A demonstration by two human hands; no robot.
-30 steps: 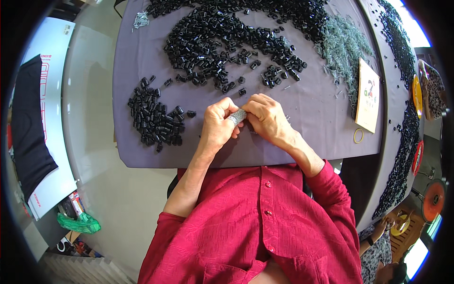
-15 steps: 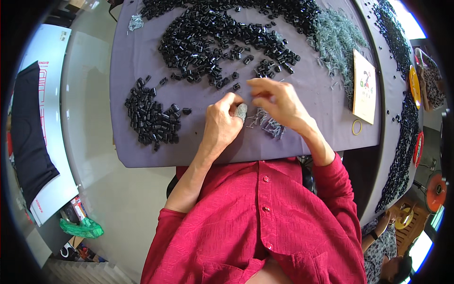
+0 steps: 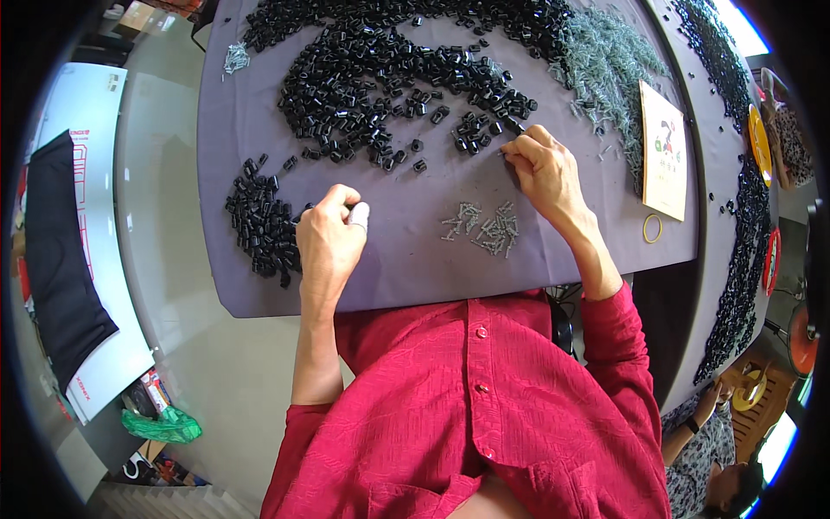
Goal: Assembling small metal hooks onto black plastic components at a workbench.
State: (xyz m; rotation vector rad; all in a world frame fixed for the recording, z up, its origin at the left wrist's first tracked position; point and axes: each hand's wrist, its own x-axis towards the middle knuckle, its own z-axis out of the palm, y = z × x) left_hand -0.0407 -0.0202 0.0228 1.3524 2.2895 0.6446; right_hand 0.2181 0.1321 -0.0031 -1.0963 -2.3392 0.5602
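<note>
While the right hand [image 3: 546,173], right of centre, brings its fingertips together in a narrow pinch, a dark speck shows there, too small to identify. The left hand [image 3: 330,232], left of centre, is curled, a grey finger cover [image 3: 359,215] on one digit; whether it grips anything, I cannot tell. It overlaps the edge of the left pile of black pieces [image 3: 262,227]. Just beyond the right fingertips sits a small black cluster [image 3: 471,136], and between the hands, at the frame's centre, lie loose metal screws [image 3: 497,229]. Farther out, a black mound [image 3: 333,95] spreads across the upper centre, a screw heap [image 3: 605,65] fills the upper right, and a booklet [image 3: 664,160] covers that heap's lower edge, above a yellow ring [image 3: 644,229]. The loose screws lie flat, long axes at mixed angles; the black pieces likewise point in various directions.
</note>
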